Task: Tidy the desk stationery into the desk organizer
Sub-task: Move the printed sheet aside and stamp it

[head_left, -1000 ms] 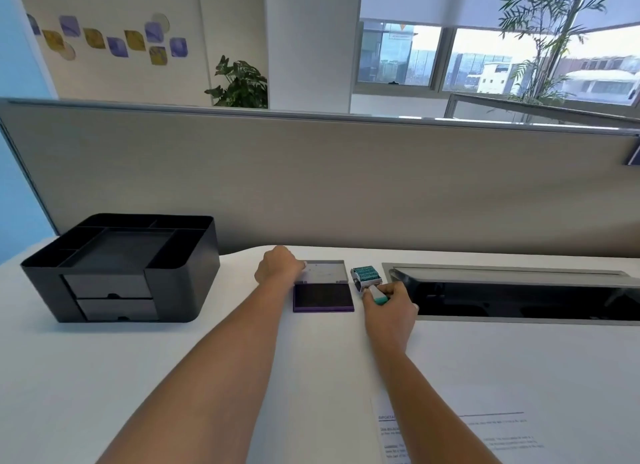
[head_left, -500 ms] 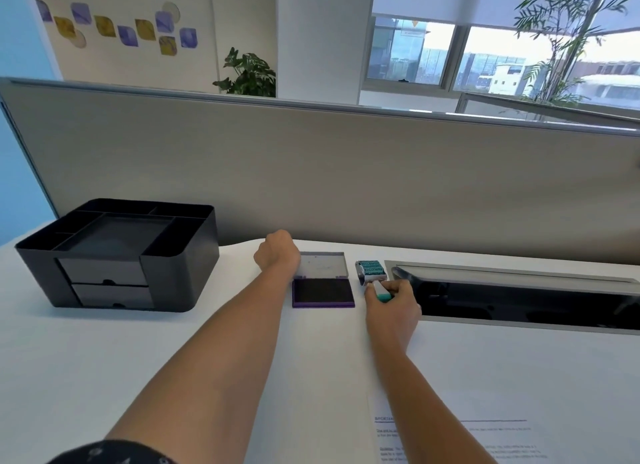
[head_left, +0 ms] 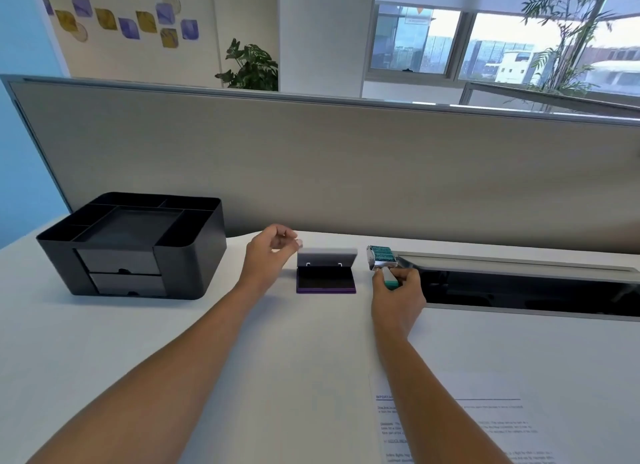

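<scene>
A: From the head view, what has each hand got?

B: The right hand has its grip closed on the teal handle of the date stamp, near the cable trough. The left hand holds nothing; its fingers are loosely curled just beside the raised lid of the ink pad, possibly touching it.

A: How should this step go?

B: I'd fold the lid flat first so the wet purple pad stays covered. Then carry both across the white bench to the matte black organizer, with its open trays and two drawers.
</scene>
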`<state>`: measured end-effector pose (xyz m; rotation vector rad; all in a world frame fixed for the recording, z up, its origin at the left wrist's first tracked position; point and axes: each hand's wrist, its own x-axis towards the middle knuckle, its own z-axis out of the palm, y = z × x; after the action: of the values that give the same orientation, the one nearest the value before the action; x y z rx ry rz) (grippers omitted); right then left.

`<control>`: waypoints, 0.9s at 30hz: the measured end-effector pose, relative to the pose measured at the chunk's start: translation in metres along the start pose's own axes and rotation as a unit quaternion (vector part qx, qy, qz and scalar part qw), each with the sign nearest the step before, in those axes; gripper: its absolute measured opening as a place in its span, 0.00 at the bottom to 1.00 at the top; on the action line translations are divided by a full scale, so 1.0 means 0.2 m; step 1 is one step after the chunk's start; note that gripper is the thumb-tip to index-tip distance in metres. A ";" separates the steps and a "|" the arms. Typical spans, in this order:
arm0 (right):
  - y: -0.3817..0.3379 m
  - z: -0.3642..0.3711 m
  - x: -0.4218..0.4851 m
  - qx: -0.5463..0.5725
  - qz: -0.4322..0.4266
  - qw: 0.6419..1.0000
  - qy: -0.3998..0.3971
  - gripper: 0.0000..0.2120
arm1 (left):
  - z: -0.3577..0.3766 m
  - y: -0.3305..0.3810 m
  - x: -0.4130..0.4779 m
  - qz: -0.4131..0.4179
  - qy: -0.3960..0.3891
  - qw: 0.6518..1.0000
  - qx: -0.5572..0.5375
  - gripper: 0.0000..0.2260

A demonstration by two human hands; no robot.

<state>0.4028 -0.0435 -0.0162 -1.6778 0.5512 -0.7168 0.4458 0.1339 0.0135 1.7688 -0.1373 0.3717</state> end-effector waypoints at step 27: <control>-0.09 0.18 -0.15 -0.158 -0.016 0.985 -0.063 0.08 | 0.00 -0.11 -0.17 0.050 -0.158 0.923 0.347 0.20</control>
<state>0.4069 0.0051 -0.0076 -2.0167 0.5703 -0.5613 0.4200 0.1357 -0.0171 2.5290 -0.3616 0.2115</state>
